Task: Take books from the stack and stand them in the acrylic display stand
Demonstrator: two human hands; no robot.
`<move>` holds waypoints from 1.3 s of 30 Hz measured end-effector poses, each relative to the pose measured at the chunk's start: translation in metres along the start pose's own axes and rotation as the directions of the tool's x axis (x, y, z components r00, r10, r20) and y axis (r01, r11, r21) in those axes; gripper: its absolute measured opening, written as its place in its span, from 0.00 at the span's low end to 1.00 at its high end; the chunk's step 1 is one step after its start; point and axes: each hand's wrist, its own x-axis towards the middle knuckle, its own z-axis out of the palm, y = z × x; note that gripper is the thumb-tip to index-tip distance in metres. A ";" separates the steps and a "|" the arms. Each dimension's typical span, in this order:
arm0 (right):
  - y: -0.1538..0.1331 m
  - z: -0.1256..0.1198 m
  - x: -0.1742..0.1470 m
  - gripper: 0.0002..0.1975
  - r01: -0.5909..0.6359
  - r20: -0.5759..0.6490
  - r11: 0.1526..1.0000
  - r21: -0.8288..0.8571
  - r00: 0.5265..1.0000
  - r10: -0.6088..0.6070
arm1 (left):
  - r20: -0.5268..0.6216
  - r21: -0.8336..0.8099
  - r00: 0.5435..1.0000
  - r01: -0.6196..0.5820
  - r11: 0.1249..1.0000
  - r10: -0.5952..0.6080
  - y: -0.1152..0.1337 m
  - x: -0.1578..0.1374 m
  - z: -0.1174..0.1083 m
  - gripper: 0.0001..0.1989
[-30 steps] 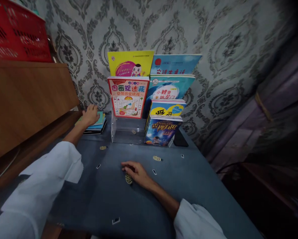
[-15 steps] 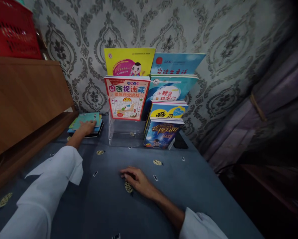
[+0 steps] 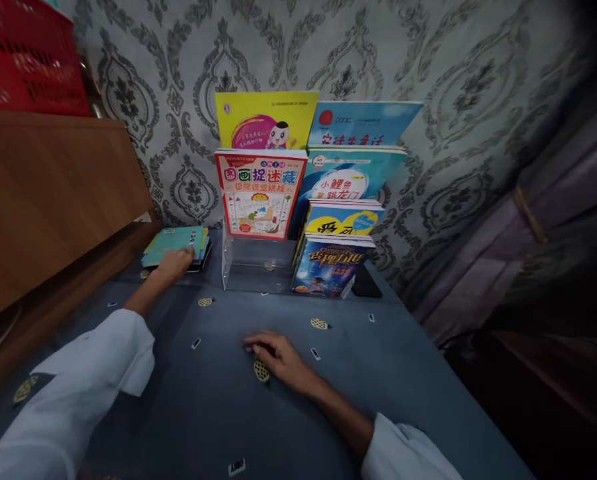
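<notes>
My left hand is at the near edge of a low stack of books at the back left of the table. Its fingers are curled against the teal-green book on top, apparently gripping its edge; the thumb is hidden. Yellow and dark book edges show underneath. My right hand rests on the table, fingers loosely bent and apart, holding nothing. Beyond it stands a clear acrylic rack. In its left column are a yellow book and a red-bordered picture book; its lower left tier holds no book.
Blue books and a dark blue book fill the rack's right column. A black phone-like slab lies beside it. A wooden cabinet with a red basket borders the left; a tied curtain hangs right.
My left hand has drawn back slightly from over the stack, its fingers now curled at the top book's near edge. My right hand stays in place. The view has shifted a little.
</notes>
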 end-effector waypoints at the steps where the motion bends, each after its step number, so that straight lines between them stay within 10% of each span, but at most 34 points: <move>1: 0.000 0.000 0.000 0.16 -0.001 -0.001 1.000 -0.001 1.000 0.001 | -0.002 0.011 1.000 -0.004 1.000 0.004 0.002 -0.009 0.000 0.28; 10: -0.002 0.000 0.001 0.15 0.008 -0.002 1.000 0.026 1.000 -0.008 | 0.000 0.090 0.996 -0.092 0.992 0.092 0.055 -0.123 0.003 0.29; 17: 0.001 0.001 0.001 0.17 -0.016 0.006 0.997 0.069 1.000 0.015 | 0.079 -0.175 0.944 -0.303 0.937 0.321 0.092 -0.224 -0.005 0.24; 21: 0.005 0.003 0.002 0.17 -0.011 -0.001 0.997 0.079 1.000 0.012 | 0.039 -0.445 0.953 -0.252 0.859 0.300 0.064 -0.216 -0.007 0.23; 27: 0.005 0.007 -0.001 0.13 0.090 -0.075 0.995 -0.044 0.993 -0.093 | 0.037 -0.519 0.964 0.243 0.819 -0.262 0.031 -0.173 0.062 0.33; 32: 0.006 0.005 -0.007 0.15 0.160 -0.152 0.921 -0.355 0.962 -0.226 | -0.074 -0.604 0.953 0.191 0.774 -0.293 0.041 -0.173 0.101 0.35; 39: 0.019 -0.010 -0.011 0.19 0.056 -0.150 0.844 -0.534 0.976 -0.160 | -0.181 -0.638 0.966 0.026 0.770 -0.183 0.085 -0.166 0.096 0.34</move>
